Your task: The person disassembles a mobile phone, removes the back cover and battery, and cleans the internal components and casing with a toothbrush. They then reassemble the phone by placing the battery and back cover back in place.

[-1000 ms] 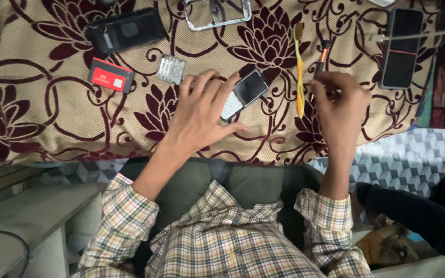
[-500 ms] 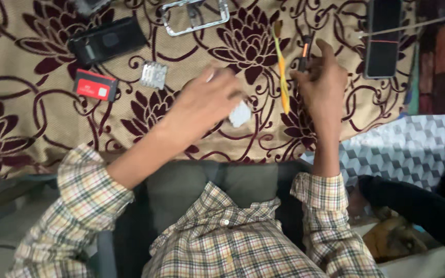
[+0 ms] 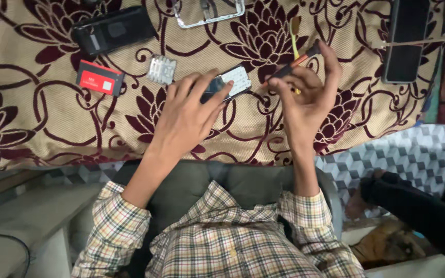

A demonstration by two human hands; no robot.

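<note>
My left hand [image 3: 189, 116] lies palm-down on the cream cloth patterned with dark red flowers [image 3: 42, 128], its fingers spread and curled over the small dark phone body with a pale keypad face [image 3: 227, 83]; the fingertips press on its near end, pinning it flat to the cloth rather than lifting it; the keypad end pokes out beyond my fingers toward my other hand; my right hand [image 3: 307, 98] is raised just beside it, fingers closed around the thin screwdriver with a black and orange shaft [image 3: 292, 64], which is pinched between thumb and forefinger and slants up to the right, its lower tip pointing toward the phone body but apart from it; behind that hand a yellow-handled brush [image 3: 295, 38] lies on the cloth, partly hidden by my fingers; left of my left hand sits a small grey ribbed keypad piece [image 3: 161, 69], near it a flat red rectangular battery [image 3: 100, 77], and above those a black rectangular phone cover [image 3: 114, 29]; at the top edge rests a silver metal frame [image 3: 209, 15], cut off by the picture; far right lies a long black slab-shaped phone [image 3: 405, 38] with a thin strap or wire across it; my checked sleeves show below.
</note>
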